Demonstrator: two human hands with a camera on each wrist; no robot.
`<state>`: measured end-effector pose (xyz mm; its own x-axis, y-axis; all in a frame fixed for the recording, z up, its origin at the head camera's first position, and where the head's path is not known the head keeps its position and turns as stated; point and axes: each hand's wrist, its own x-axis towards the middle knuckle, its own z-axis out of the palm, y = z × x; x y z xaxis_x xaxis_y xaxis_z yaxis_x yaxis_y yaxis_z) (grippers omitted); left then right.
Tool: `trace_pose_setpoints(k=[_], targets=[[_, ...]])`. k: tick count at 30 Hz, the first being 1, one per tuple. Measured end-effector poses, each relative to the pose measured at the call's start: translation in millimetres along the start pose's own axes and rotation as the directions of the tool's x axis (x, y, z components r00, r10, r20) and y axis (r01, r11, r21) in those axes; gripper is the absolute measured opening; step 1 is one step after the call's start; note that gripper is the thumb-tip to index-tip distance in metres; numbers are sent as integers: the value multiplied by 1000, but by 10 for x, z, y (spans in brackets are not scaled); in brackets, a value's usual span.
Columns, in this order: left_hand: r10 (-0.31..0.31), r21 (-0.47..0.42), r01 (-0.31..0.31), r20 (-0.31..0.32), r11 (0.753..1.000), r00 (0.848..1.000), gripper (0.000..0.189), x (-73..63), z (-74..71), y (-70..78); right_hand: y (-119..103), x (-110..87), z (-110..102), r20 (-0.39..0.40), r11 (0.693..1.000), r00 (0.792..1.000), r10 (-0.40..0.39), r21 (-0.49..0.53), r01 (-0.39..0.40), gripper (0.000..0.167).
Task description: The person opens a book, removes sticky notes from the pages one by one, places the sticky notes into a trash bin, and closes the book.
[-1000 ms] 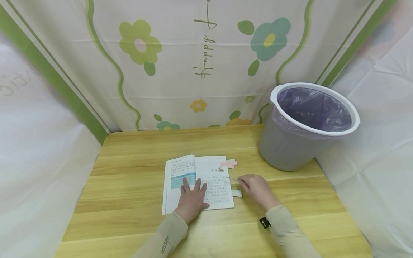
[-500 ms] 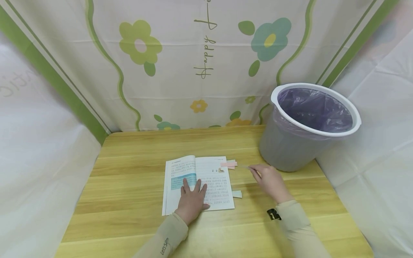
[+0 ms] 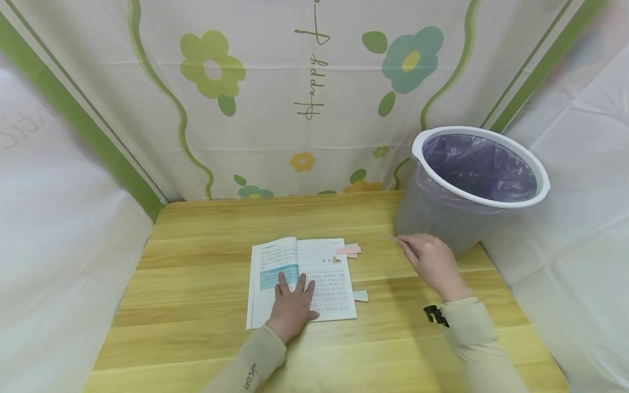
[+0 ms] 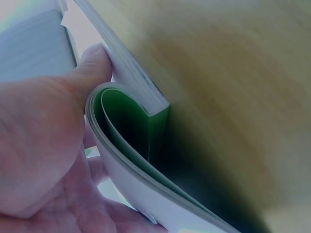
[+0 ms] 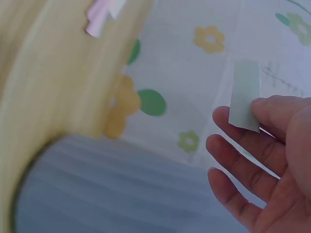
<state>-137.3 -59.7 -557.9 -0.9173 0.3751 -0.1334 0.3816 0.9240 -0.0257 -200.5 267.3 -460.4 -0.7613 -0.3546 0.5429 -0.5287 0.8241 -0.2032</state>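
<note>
An open book point(image 3: 324, 295) lies on the wooden table with printed pages up. My left hand point(image 3: 291, 308) rests across its inner margin, fingers spread and straight; the left wrist view shows the thumb along the page block and the book's curved spine point(image 4: 158, 121). My right hand point(image 3: 429, 262) is in the air just in front of the trash can, pinching a pale green paper strip point(image 5: 245, 94) between thumb and index finger. Pink page tabs point(image 3: 350, 250) and a pale green page tab point(image 3: 361, 296) stick out from the book's right edge.
A grey trash can point(image 3: 437, 224) with a white rim and purple liner stands at the table's back right. A flower-printed cloth point(image 3: 265, 109) hangs behind the wooden table point(image 3: 196, 305), and white cloth hangs at both sides.
My right hand has moved away from the book's right edge, up and right toward the trash can, carrying the paper strip. My left hand has stayed in place on the book.
</note>
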Motion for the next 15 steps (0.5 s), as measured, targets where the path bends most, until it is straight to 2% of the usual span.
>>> trace_pose_setpoints(k=[6, 15], targets=[[5, -7, -5, -13, 1000, 1000, 75, -9, 5, -3, 20, 95, -291, -98, 999, 995, -35, -41, 31, 17], [5, -27, -6, -30, 1000, 1000, 76, 9, 50, -14, 5, 282, -814, -261, 996, 964, -60, -75, 42, 17]])
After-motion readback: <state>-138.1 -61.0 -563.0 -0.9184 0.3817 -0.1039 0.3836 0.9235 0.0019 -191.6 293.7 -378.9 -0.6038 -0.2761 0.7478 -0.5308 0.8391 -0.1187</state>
